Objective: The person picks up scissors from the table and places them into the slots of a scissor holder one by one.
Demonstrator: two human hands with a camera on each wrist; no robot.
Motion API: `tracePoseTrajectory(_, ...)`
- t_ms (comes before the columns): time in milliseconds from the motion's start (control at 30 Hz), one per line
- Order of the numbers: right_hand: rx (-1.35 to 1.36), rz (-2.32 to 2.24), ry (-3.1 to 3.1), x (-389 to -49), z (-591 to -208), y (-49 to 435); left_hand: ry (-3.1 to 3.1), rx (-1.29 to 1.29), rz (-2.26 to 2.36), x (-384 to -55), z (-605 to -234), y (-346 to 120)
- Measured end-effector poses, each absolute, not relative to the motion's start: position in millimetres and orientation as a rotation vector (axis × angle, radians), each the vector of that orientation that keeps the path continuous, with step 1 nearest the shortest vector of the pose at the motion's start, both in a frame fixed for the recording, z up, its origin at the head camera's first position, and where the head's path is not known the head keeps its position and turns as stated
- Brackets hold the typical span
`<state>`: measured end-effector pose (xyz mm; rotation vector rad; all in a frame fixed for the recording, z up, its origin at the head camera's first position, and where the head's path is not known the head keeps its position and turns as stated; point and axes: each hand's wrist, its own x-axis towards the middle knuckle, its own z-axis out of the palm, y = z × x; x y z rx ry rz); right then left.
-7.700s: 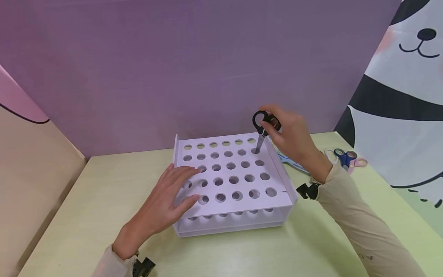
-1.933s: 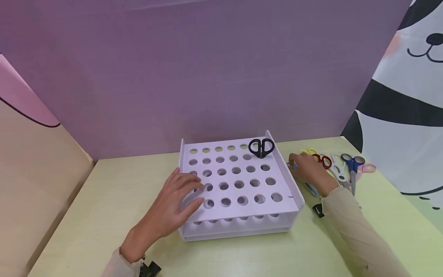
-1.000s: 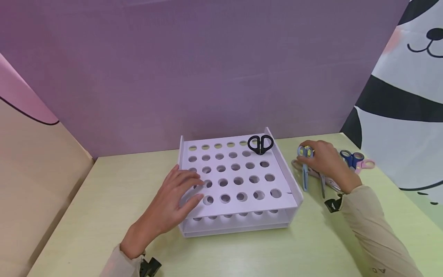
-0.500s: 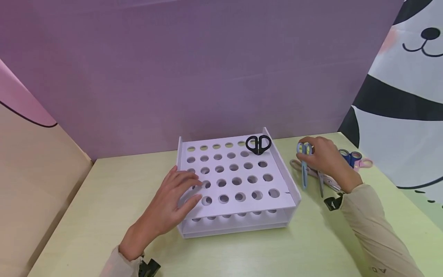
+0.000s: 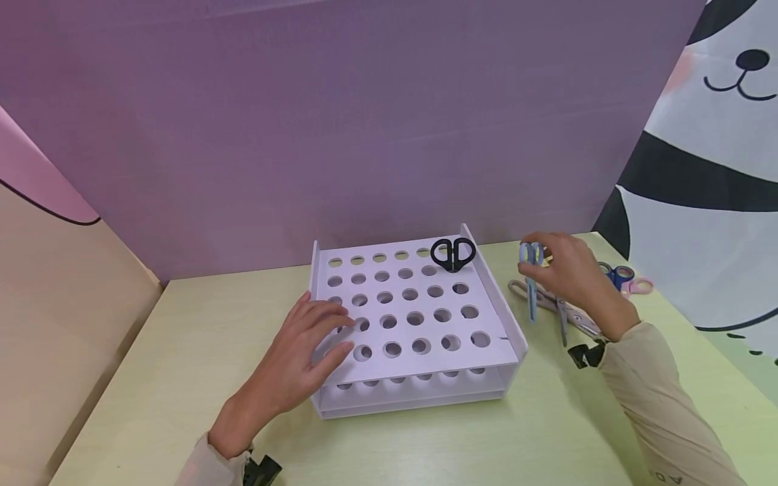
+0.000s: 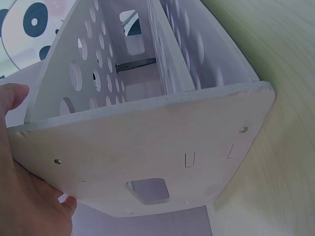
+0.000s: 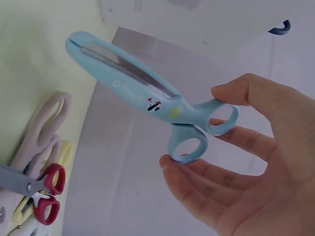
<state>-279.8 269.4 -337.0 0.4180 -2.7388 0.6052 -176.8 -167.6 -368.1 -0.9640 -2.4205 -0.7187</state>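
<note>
A white rack (image 5: 413, 362) with rows of round holes stands on the table. My left hand (image 5: 292, 358) rests at its front left corner; in the left wrist view its thumb and fingers lie about the edge of the side panel (image 6: 133, 152). Black-handled scissors (image 5: 452, 255) stand upright near the back right corner, their blade (image 6: 135, 65) down inside the rack. To the right of the rack, my right hand (image 5: 568, 266) holds light blue scissors (image 7: 133, 91) by the handle loops, between thumb and fingers. Their blades (image 5: 532, 297) point down, above the table.
More scissors lie right of the rack: pale pinkish-grey ones (image 7: 44, 118), red-handled ones (image 7: 51, 179), yellow ones (image 7: 65, 153), blue-handled ones (image 5: 621, 275) and pink ones (image 5: 641, 287). Behind the table (image 5: 231, 324) rises a purple backdrop (image 5: 365, 135).
Earlier my right hand held the black scissors at a hole; now they stand there by themselves. It has since picked up the light blue scissors and raised them slightly. My left hand has stayed put.
</note>
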Motion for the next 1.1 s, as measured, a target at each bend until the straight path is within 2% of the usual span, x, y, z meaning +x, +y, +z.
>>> tracePoseTrajectory(1100, 0.411, 0.641, -2.533, -239, -296, 244, -2.429, -0.957, -0.724, -176, -367, -167)
